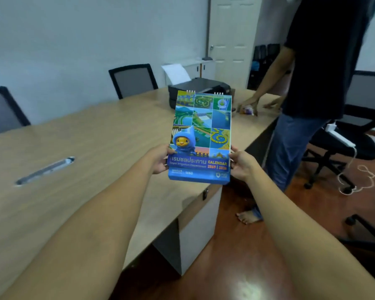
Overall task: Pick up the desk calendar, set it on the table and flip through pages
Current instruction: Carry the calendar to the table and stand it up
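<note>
A blue spiral-bound desk calendar (pixel 201 135) with a cartoon mascot and map tiles on its cover is held up in the air above the near corner of the wooden table (pixel 74 148). My left hand (pixel 159 161) grips its lower left edge. My right hand (pixel 240 164) grips its lower right edge. The cover faces me, with the spiral rings at the top. The calendar does not touch the table.
A black printer (pixel 200 87) with white paper stands at the table's far end. Another person in a dark shirt (pixel 320 61) stands to the right, hands on the table. Office chairs (pixel 132 80) line the far side and right. A slot (pixel 44 171) is set in the tabletop.
</note>
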